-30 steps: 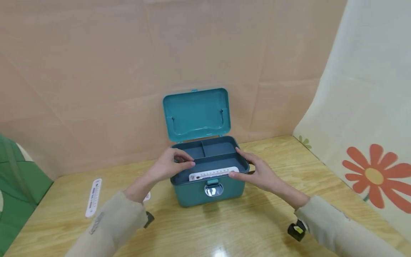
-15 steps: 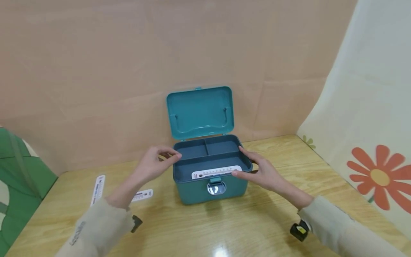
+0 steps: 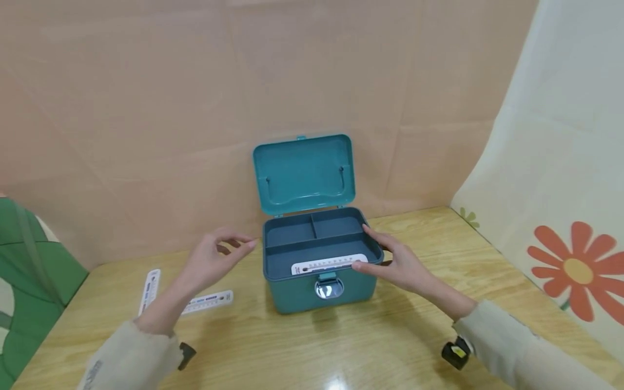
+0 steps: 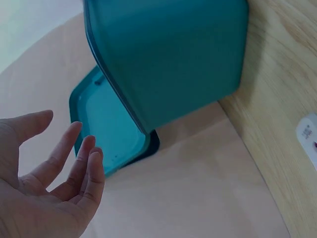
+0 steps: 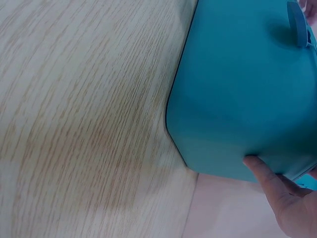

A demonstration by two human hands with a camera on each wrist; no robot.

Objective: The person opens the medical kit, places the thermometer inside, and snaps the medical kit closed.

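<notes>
A teal storage box (image 3: 292, 295) stands on the table with its lid (image 3: 304, 176) raised. Its dark inner tray (image 3: 280, 260) has several compartments, and a white thermometer strip (image 3: 329, 264) lies in the front one. My right hand (image 3: 400, 264) grips the box's right side, thumb over the front corner of the rim. In the right wrist view a finger (image 5: 267, 181) presses the outer wall. My left hand (image 3: 212, 260) hangs in the air left of the box, holding nothing. The left wrist view shows its fingers (image 4: 59, 158) loosely bent, apart from the box.
Two more thermometer strips, one upright-lying strip (image 3: 150, 290) and one slanted strip (image 3: 209, 301), lie on the table (image 3: 273, 352) at the left, partly behind my left forearm. A peach cloth (image 3: 170, 135) hangs behind the box.
My left hand has drawn back leftward from over the tray to beside the box, uncovering more of the slanted strip. My right hand stays on the box's right side.
</notes>
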